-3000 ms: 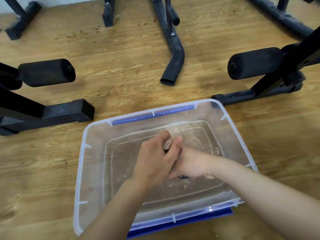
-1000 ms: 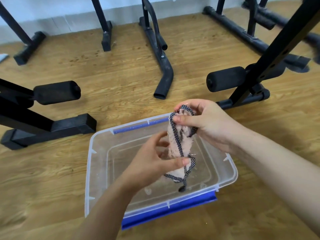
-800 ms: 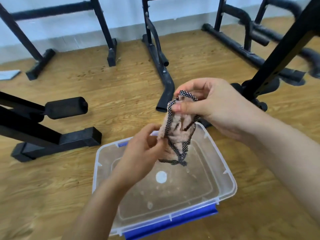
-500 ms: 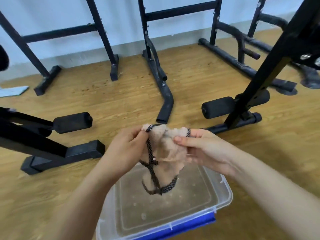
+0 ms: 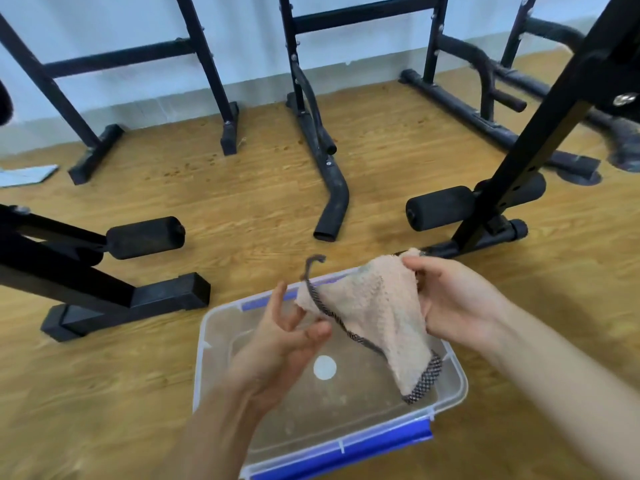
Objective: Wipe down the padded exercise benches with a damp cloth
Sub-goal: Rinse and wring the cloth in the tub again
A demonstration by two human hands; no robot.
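Note:
A damp pink cloth (image 5: 374,313) with black-and-white checked trim hangs spread out above a clear plastic tub (image 5: 202,344) that has blue clips. My right hand (image 5: 453,303) pinches the cloth's upper right corner. My left hand (image 5: 280,341), blurred, holds its left edge between thumb and fingers, with the index finger pointing up. A loose trim loop sticks up at the cloth's left corner. Black foam rollers of the exercise benches lie at the left (image 5: 145,237) and right (image 5: 440,207) on the wooden floor.
Black steel bench frames stand on both sides: a low foot (image 5: 138,303) at the left, a slanted post (image 5: 526,140) at the right. More rack legs (image 5: 329,174) line the pale wall behind. The tub holds shallow water.
Both hands lifted the wrung, bunched cloth out of the tub's water and have pulled it open into a spread sheet. The view has tilted up toward the wall.

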